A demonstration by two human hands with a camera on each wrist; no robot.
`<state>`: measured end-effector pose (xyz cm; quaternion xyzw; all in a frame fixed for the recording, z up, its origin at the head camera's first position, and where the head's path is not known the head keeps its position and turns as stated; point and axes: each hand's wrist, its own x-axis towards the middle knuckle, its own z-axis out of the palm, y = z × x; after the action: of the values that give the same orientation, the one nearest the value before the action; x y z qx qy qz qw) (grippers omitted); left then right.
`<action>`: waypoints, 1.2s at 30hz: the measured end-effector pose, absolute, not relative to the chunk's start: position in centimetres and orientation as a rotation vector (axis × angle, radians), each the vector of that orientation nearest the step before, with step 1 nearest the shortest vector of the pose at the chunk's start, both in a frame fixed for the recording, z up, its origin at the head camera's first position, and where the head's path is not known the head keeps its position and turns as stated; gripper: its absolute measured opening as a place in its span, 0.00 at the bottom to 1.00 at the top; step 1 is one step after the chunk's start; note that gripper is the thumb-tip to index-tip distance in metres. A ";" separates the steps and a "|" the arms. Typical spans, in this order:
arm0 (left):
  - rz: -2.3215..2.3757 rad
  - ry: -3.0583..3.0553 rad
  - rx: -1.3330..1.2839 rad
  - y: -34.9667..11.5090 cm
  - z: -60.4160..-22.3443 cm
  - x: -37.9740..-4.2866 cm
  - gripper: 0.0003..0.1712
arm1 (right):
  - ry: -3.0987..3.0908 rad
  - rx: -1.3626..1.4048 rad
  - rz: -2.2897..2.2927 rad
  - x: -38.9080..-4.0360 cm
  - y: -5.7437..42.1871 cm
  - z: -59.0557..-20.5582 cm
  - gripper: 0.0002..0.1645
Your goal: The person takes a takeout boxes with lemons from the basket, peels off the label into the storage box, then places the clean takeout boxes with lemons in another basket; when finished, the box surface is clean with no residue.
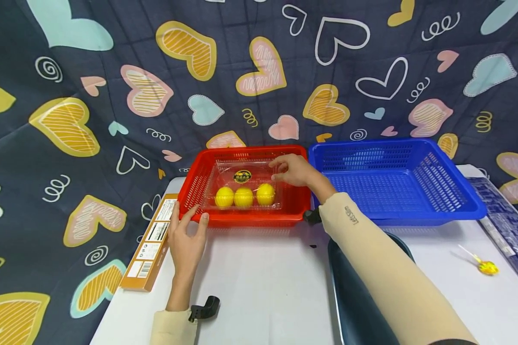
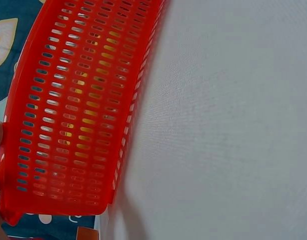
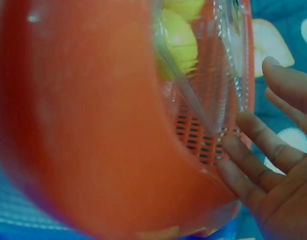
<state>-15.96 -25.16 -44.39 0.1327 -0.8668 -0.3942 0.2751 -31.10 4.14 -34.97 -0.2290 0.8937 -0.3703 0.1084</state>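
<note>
I see the red basket [image 1: 246, 219] holding the clear box [image 1: 244, 184], whose long axis runs along the basket's, leftward from my nearer right hand [image 1: 294, 171], fingers apart, with my spread-fingered left hand [image 1: 187, 237] at the basket's near-left corner and 3 yellow balls [image 1: 243, 197] toward its front.

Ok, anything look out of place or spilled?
A lollipop lies on the white table near the front right corner of the blue basket, outside both baskets, so it looks stray. A dark fleck in front of the red basket is too small to identify. No spill shows: three yellow balls are inside the clear box.
</note>
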 end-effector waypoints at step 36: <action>-1.020 -2.343 0.338 -25.3 -44.5 -16.0 0.26 | 2.381 -0.533 -1.225 -33.7 2.9 -37.0 0.36</action>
<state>-16.03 -25.25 -44.54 0.1261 -0.8731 -0.3801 0.2781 -33.68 2.93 -37.04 -0.1911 0.8537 -0.4392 0.2044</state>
